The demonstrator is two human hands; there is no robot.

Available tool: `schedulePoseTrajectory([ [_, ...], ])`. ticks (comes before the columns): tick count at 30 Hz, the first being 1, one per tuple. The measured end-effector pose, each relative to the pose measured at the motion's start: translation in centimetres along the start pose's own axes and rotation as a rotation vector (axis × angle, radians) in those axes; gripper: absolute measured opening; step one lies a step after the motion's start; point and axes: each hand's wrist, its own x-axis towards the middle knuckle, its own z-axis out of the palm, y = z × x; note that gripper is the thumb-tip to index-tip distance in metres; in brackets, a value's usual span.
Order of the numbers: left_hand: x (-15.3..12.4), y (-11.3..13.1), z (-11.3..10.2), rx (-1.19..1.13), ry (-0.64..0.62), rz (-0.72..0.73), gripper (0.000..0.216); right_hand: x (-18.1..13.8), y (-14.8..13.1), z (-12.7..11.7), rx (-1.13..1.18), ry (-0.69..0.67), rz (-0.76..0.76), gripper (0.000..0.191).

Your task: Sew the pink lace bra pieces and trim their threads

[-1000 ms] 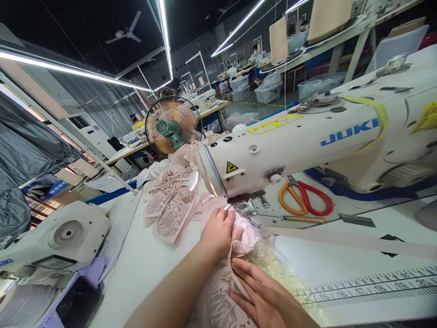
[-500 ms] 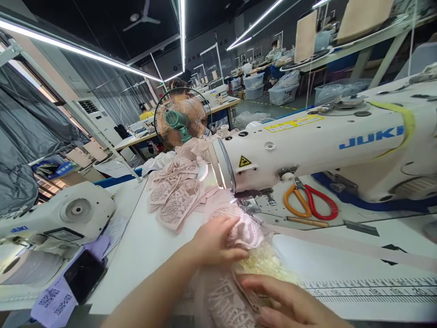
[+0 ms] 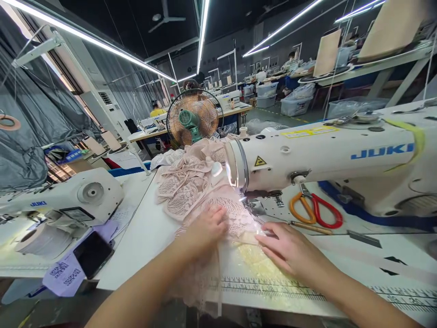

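A pink lace garment piece (image 3: 228,210) lies on the white table under the head of a white JUKI sewing machine (image 3: 324,155). My left hand (image 3: 205,229) rests flat on the lace, left of the presser foot (image 3: 254,207), fingers spread. My right hand (image 3: 289,248) lies flat on the table in front of the needle area, its fingertips pressing the lace edge and a pale elastic strip (image 3: 358,262) running off to the right. Cream-coloured lace (image 3: 254,262) lies between my two hands.
A heap of pink lace pieces (image 3: 186,182) sits behind the work. Orange and red scissors (image 3: 316,210) lie under the machine arm. At left are a second sewing machine (image 3: 73,196), a black phone (image 3: 93,254) and paper slips. A fan (image 3: 194,117) stands behind. A printed ruler (image 3: 273,287) runs along the table edge.
My right hand has slid up from the near edge to the fabric in front of the needle. My left hand shifted slightly left on the lace. The camera has tilted and pulled back.
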Motion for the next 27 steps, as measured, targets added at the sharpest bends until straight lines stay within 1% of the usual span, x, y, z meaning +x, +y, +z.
schedulePoseTrajectory([
  [2, 0.4, 1.9, -0.3, -0.006, 0.044, 0.087, 0.045, -0.4, -0.1, -0.1, -0.040, -0.006, -0.036, 0.028],
  [4, 0.9, 3.2, 0.2, -0.006, 0.106, 0.152, 0.047, -0.7, -0.1, -0.2, -0.064, -0.019, -0.071, 0.023],
  [8, 1.8, 4.2, 2.8, 0.011, 0.201, 0.239, 0.047, -0.8, 0.3, -0.4, -0.085, -0.049, -0.131, 0.016],
  [11, 1.9, 4.8, 4.4, 0.028, 0.282, 0.226, 0.046, -0.8, 0.7, -0.7, -0.088, -0.057, -0.161, 0.013],
  [15, 1.9, 5.8, 4.8, 0.042, 0.320, 0.153, 0.048, -1.2, 1.1, -0.8, -0.092, -0.045, -0.194, 0.014],
  [20, 2.2, 5.7, 4.5, 0.004, 0.317, 0.140, 0.049, -1.2, 1.4, -0.9, -0.123, -0.042, -0.195, 0.015],
  [23, 2.6, 5.3, 4.4, 0.005, 0.291, 0.139, 0.051, -0.8, 1.6, -1.1, -0.146, -0.041, -0.190, 0.013],
  [27, 3.2, 4.4, 4.3, -0.028, 0.305, 0.148, 0.053, 0.1, 1.8, -1.2, -0.167, -0.036, -0.182, 0.012],
])
